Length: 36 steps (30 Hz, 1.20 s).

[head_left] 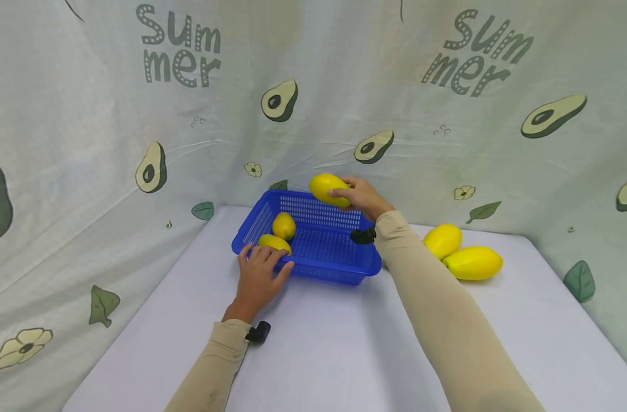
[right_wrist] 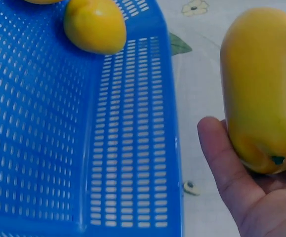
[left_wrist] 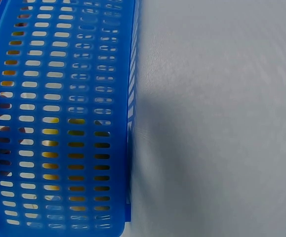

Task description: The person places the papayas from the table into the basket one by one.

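Note:
My right hand (head_left: pixel 363 197) grips a yellow papaya (head_left: pixel 327 189) above the back right part of a blue plastic basket (head_left: pixel 320 269). In the right wrist view, the held papaya (right_wrist: pixel 261 89) has a green stem spot, and the thumb and palm press against it. Over the basket's near left rim, my left hand (head_left: pixel 258 277) hooks its fingers, with the thumb against the outside. Inside the basket lie two more yellow papayas (head_left: pixel 284 226), one close to the left fingertips. The left wrist view shows the basket's slotted wall (left_wrist: pixel 54 118); the left fingers are mostly hidden there.
To the right of the basket, two yellow papayas (head_left: pixel 473 263) lie together on the white tabletop (head_left: pixel 313 343), partly behind my right sleeve. A printed cloth (head_left: pixel 318 114) with avocados and leaves hangs behind the table and along its sides.

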Each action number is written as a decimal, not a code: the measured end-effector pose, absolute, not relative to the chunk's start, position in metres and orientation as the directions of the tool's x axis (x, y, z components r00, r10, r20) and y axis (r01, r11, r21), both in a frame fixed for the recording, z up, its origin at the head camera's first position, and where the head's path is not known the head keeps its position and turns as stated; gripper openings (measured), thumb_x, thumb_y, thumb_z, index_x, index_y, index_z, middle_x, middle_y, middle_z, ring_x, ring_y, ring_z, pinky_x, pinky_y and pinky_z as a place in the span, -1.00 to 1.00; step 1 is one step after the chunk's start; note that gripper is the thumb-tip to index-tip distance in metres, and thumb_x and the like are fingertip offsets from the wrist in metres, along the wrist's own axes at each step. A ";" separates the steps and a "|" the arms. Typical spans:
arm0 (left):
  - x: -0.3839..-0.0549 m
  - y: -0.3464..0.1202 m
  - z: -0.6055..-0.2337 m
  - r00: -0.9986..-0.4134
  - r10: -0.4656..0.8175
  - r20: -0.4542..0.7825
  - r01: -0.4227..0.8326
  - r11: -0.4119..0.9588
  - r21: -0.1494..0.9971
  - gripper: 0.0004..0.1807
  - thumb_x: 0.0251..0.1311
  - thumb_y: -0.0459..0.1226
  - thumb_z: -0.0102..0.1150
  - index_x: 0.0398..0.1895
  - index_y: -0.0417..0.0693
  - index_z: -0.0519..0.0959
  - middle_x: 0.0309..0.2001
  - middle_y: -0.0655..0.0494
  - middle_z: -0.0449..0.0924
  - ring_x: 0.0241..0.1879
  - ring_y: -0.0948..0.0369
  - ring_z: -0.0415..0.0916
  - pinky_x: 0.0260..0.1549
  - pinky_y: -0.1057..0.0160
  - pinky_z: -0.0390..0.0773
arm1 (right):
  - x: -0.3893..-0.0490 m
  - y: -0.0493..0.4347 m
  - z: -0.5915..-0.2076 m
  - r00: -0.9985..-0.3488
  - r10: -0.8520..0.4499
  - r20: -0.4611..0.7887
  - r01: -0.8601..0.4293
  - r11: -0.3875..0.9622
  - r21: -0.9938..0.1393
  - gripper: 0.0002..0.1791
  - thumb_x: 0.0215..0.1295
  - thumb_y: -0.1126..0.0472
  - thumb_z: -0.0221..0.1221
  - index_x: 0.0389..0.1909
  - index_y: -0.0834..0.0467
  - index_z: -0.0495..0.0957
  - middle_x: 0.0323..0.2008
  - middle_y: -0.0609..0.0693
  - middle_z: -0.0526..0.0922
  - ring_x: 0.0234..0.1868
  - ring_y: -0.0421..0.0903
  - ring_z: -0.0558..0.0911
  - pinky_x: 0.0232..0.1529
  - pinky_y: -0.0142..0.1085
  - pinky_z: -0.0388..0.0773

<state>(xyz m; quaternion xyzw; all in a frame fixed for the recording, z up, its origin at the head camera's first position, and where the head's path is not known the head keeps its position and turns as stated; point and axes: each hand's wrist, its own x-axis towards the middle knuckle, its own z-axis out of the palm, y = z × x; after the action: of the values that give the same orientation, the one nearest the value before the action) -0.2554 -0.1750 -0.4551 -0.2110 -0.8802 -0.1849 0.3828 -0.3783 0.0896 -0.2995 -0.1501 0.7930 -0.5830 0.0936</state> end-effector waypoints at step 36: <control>-0.255 -0.175 -0.454 -0.639 0.235 0.732 0.517 0.836 0.183 -0.59 0.39 0.03 0.09 0.01 -0.07 0.65 -0.13 0.00 0.61 0.03 -0.03 0.43 0.35 -0.24 -0.04 | -0.364 0.148 -0.286 -0.954 -0.300 0.016 -0.120 0.333 -0.935 -0.48 0.55 0.11 0.03 0.40 0.28 0.30 0.24 0.29 0.49 0.23 0.25 0.52 0.18 0.05 0.49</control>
<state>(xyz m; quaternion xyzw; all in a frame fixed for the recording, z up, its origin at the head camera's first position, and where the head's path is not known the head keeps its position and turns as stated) -0.2547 -0.1749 -0.4535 -0.2123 -0.8848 -0.1917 0.3679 -0.3642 0.1476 -0.2861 -0.1292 0.8125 -0.5628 0.0797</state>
